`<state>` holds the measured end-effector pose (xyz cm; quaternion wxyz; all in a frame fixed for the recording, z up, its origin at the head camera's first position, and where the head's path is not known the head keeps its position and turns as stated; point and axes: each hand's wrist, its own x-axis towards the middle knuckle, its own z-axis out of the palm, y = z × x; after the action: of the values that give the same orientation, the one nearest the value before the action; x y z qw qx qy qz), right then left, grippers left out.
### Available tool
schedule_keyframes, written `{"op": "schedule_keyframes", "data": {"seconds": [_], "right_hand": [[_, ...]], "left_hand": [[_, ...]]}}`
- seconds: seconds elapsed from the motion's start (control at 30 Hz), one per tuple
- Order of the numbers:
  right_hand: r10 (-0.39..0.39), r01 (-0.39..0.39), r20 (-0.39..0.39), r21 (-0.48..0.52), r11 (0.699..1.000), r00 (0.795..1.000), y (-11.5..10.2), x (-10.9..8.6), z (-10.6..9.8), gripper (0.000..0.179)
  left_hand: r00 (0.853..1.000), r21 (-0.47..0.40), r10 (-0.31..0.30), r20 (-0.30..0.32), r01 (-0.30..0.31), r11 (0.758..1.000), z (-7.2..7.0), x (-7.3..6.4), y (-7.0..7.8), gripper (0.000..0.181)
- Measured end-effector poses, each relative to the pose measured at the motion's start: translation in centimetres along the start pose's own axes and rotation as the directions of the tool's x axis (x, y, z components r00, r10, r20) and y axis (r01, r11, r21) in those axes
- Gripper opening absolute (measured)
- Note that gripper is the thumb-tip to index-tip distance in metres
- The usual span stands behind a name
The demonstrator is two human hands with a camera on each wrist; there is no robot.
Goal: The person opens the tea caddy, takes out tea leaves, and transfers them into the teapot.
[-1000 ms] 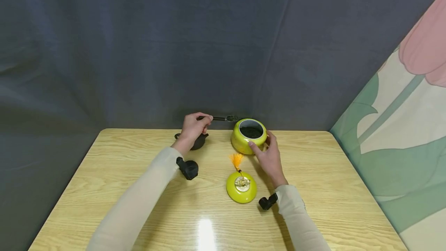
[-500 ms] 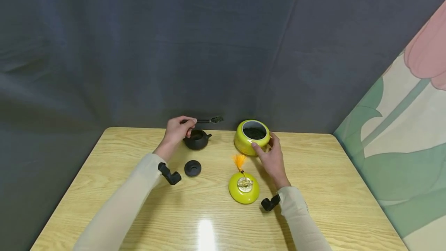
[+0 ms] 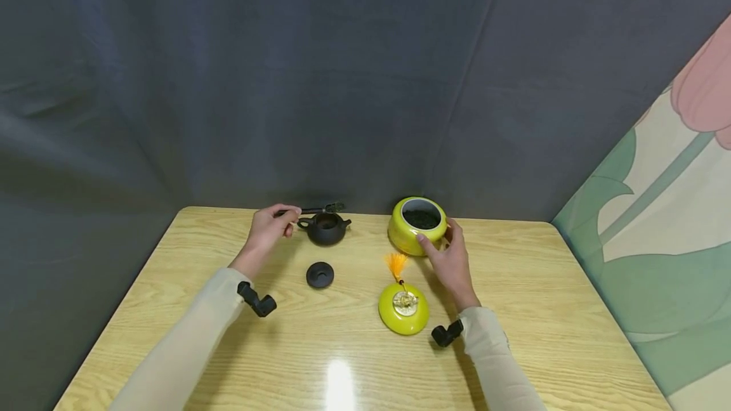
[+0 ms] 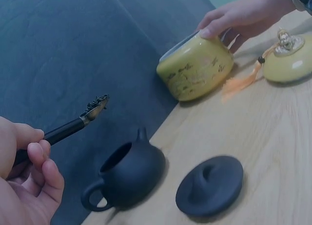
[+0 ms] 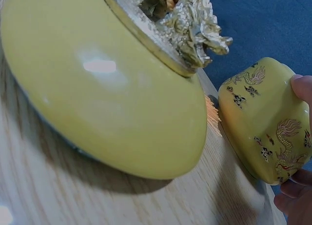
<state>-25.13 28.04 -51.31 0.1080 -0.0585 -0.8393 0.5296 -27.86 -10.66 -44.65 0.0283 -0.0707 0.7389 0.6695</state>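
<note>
My left hand (image 3: 267,233) pinches the dark handle of a small tea scoop (image 4: 68,130). Dark dried leaves (image 4: 96,104) lie heaped on the scoop's tip, which is above the uncovered black teapot (image 3: 325,229). A yellow tea jar (image 3: 404,238) with dragon designs stands to the right, its mouth uncovered and dark leaves (image 3: 421,218) inside. On its right side my right hand (image 3: 451,265) holds the jar, thumb on the front near the rim; the fingers behind are partly hidden in the head view.
The black teapot lid (image 3: 320,275) lies in front of the teapot. Nearer me rests the yellow jar lid (image 3: 403,319) with its metal knob and orange tassel (image 3: 396,264). A dark curtain (image 3: 342,81) hangs behind the wooden table (image 3: 502,347).
My left hand has moved left with the loaded scoop, bringing its tip from beside the jar to above the teapot. The right hand keeps its hold on the jar.
</note>
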Motion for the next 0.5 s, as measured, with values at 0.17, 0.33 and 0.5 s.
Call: {"op": "schedule_keyframes", "data": {"seconds": [0.17, 0.33, 0.5], "right_hand": [[-0.001, 0.001, 0.0, -0.009, 1.0, 1.0, -0.1, 0.0, 0.0, 0.088], [-0.005, 0.005, -0.001, -0.001, 1.0, 1.0, -0.1, 0.0, 0.0, 0.088], [-0.006, 0.006, 0.006, 0.0, 1.0, 1.0, 0.1, 0.0, -0.1, 0.088]], "left_hand": [[1.0, 0.012, -0.012, -0.028, 0.012, 1.0, -0.8, 0.0, -0.7, 0.035], [0.999, 0.038, -0.034, -0.034, 0.036, 0.999, -1.3, -0.1, -1.5, 0.035], [0.998, 0.052, -0.033, -0.045, 0.035, 0.998, -1.6, 0.0, -2.4, 0.034]]}}
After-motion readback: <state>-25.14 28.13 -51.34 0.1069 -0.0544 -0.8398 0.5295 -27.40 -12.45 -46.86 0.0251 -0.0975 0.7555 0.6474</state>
